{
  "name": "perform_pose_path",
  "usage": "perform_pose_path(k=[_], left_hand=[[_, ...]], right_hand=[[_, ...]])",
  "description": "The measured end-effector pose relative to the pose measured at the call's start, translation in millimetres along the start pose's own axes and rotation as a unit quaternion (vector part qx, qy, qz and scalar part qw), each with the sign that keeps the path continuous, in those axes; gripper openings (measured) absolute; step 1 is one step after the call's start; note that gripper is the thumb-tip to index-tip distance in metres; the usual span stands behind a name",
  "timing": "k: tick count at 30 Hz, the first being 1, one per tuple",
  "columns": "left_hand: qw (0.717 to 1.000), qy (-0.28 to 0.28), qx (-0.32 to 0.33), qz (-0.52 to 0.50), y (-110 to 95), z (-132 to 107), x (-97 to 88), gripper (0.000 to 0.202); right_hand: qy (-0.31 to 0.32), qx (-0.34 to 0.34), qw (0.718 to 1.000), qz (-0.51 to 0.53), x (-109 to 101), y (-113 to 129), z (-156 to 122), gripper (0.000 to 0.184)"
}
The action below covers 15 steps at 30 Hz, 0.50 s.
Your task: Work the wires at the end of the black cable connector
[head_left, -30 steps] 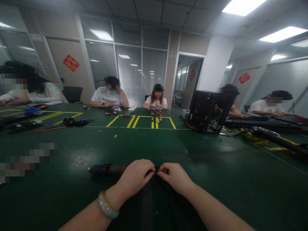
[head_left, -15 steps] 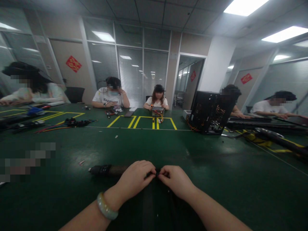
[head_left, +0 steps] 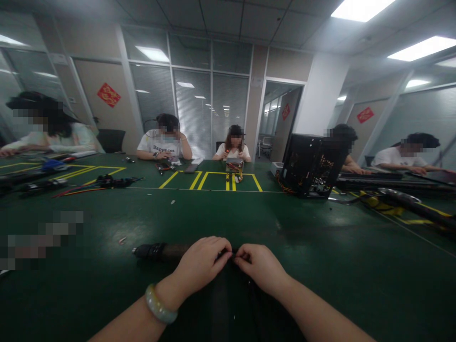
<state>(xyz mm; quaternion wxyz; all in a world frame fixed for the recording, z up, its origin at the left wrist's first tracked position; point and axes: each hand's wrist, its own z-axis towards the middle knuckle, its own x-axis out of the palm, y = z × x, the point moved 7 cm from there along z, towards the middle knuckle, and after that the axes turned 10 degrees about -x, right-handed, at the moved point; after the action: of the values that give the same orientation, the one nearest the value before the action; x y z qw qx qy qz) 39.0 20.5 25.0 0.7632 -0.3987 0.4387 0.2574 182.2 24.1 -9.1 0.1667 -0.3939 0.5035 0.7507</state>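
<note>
A dark tube-shaped item [head_left: 174, 252] with a black ribbed collar and a small pale tip at its left end lies crosswise on the green tabletop. My left hand [head_left: 204, 256] rests over its right part and hides much of it, thumb and fingers closed in a pinch. Close by on the right, my right hand [head_left: 261, 266] also pinches, its fingertips almost meeting those of the left. Something small and dark shows between the fingertips, too small to name. A greenish bangle [head_left: 159, 305] circles my left wrist.
Across the table [head_left: 213, 209], a black computer case [head_left: 310, 166] stands at the right. Cables [head_left: 103, 183] lie at the left, and a black hose-like item [head_left: 413, 204] at the far right. Several people sit around, one behind a grey box with wires [head_left: 234, 165].
My two hands stay nearly where they were, still pinched together, with only a slight shift of the fingers. The person across has raised one hand a little.
</note>
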Motion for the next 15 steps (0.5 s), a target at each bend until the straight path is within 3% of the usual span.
perform_pose_path(k=[15], left_hand=[[0.999,-0.005,0.037,-0.017,-2.3,-1.7,-1.0,0.019]], right_hand=[[-0.003,0.001,1.000,0.025,2.2,-7.1,1.5,0.012]])
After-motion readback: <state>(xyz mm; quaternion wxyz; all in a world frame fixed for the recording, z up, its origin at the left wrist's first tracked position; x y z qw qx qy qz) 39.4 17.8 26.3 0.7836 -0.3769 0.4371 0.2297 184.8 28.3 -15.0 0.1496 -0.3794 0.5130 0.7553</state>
